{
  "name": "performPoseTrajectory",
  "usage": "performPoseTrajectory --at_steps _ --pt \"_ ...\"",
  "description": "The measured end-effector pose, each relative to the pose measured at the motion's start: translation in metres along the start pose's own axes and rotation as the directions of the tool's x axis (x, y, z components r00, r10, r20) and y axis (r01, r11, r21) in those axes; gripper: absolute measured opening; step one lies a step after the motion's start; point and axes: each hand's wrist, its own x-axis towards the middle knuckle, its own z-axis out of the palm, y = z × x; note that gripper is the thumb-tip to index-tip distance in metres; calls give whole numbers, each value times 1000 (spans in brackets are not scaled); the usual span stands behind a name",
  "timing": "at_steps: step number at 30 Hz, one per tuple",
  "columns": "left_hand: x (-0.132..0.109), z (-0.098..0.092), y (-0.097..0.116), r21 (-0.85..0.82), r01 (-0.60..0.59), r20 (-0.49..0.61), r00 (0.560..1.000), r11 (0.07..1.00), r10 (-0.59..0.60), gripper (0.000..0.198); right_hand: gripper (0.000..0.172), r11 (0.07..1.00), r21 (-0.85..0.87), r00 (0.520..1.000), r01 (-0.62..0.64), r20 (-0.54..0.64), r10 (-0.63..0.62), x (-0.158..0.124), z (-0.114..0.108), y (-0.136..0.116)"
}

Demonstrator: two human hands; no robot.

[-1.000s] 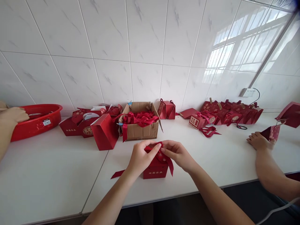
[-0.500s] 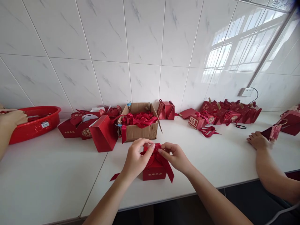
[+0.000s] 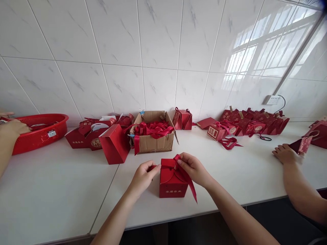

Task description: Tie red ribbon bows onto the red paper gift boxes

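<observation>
A small red gift box (image 3: 173, 190) with gold characters on its front stands upright before me on the white table. Red ribbon (image 3: 192, 188) runs across its top, with a loop near the top right and one tail hanging down over the right side. At the box's left, my left hand (image 3: 143, 176) pinches one end of the ribbon, pulled out sideways from the top. My right hand (image 3: 193, 168) is closed with thumb and forefinger on the ribbon loop above the box's right rear corner.
Behind the box, a cardboard carton (image 3: 155, 144) holds red ribbons. Red boxes (image 3: 114, 144) stand to its left, beside a red plastic basket (image 3: 41, 141). More decorated boxes (image 3: 237, 124) line the wall at right. Other people's hands (image 3: 284, 153) work at both sides.
My left hand has moved left, drawing the ribbon out, and the bow on top has partly come apart, baring the box top. My right hand still pinches the ribbon.
</observation>
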Motion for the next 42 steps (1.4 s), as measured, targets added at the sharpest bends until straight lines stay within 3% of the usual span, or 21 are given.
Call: performPoseTrajectory --at_steps 6,13,17,22,25,30,35,40,42 --pt "-4 -2 10 -28 7 -32 999 1000 -8 41 27 988 -145 995 -50 -89 37 -1 7 -3" --pt "-4 -8 48 -56 -51 90 994 997 56 38 16 941 -318 971 -112 -237 35 3 24 -5" --pt "-1 -12 80 -82 -173 129 975 982 182 35 16 925 -369 976 -91 -216 10 3 24 -7" --pt "11 -2 102 -153 -213 123 965 965 232 28 26 910 -411 993 43 -83 -84 -2 18 -16" --pt "22 6 97 -122 -212 153 961 970 229 24 31 908 -411 992 79 -60 -113 -5 17 -16" --pt "32 6 68 -7 -267 138 954 964 265 43 30 956 -292 989 14 -136 -56 -1 19 -8" --pt "23 2 37 84 -271 135 957 959 258 30 37 977 -214 991 8 -130 -37 -1 16 -4" --pt "15 14 22 73 -317 -16 947 945 319 21 37 989 -150 983 -13 -184 -15 -4 16 -1" --pt "12 18 20 76 -338 -29 940 938 341 20 32 991 -128 971 -28 -241 -4 -3 17 0"
